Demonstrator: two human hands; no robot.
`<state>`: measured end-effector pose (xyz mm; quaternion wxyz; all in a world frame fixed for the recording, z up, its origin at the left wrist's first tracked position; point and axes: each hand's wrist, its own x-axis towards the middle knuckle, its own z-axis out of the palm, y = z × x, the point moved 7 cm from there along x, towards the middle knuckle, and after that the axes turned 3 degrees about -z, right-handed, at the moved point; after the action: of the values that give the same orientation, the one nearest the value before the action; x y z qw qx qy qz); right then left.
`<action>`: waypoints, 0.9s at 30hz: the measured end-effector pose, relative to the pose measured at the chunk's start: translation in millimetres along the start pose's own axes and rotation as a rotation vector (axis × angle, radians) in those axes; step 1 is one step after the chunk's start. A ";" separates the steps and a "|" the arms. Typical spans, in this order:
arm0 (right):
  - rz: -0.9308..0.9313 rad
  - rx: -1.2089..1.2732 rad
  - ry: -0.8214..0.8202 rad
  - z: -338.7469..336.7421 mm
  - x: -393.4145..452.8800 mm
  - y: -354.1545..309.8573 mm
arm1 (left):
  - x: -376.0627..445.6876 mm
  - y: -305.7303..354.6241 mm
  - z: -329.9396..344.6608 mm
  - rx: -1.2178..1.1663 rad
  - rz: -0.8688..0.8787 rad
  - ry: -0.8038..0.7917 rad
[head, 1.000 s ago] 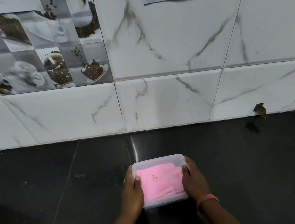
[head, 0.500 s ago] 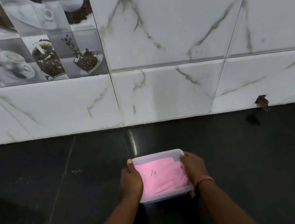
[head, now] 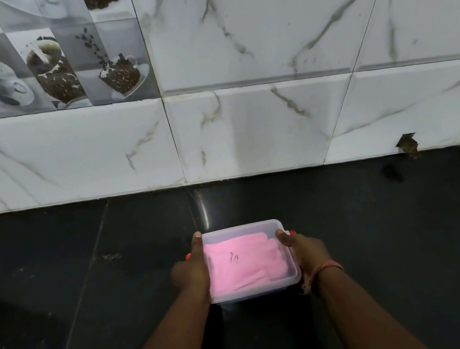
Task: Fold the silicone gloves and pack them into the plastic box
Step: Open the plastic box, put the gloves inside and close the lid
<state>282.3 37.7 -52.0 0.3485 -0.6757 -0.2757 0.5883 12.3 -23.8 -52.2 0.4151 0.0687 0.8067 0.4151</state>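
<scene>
Left hand (head: pixel 192 273) grips the left side of the plastic box (head: pixel 291 267), its thumb lying along the top of the left edge and its remaining fingers hidden down the outer wall. Right hand (head: pixel 303 248) grips the right side in mirror fashion, thumb hooked over the right rim near the far corner, fingers out of sight beside the wall. Both hands are thus clamped on the box, one on each side, with the box between them. A pink-orange thread band (head: pixel 325 269) circles the right wrist, a loose end hanging beside the near right corner of the box.

The box is translucent, rectangular with rounded corners, and closed by a clear lid. Through the lid the folded pink silicone gloves (head: pixel 247 266) are seen, filling most of the interior; a small dark handwritten mark sits over them near the centre of the lid. Whether the box rests on the surface or is lifted just clear of it cannot be told.

Beneath lies a black polished worktop (head: pixel 89 289). Behind rises a white marble-pattern tiled wall (head: pixel 262 47); upper left carries coffee-cup picture tiles (head: pixel 52 67). A chipped hole (head: pixel 408 144) marks the wall base at right.
</scene>
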 end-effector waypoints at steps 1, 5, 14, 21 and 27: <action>-0.065 -0.059 0.040 -0.6 0.0 -4.3 | -0.3 4.1 -4.3 0.060 0.046 0.034; -0.272 -0.282 0.179 6.6 -9.5 -12.0 | -6.3 16.0 -7.8 0.201 0.166 0.086; -0.519 -0.553 0.345 18.5 -30.5 -13.3 | -6.4 15.7 -8.6 0.148 0.207 0.019; -0.512 -0.511 0.339 19.3 -29.5 -10.6 | -14.7 -8.8 -9.8 -0.105 0.267 -0.296; -0.525 -0.523 0.353 21.1 -28.0 -8.7 | -26.9 -13.6 -6.4 -0.133 0.319 -0.361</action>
<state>257.4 24.2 -29.6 0.3450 -0.7389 -0.5149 0.2645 28.2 -48.8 -43.5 0.4852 0.2407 0.6693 0.5085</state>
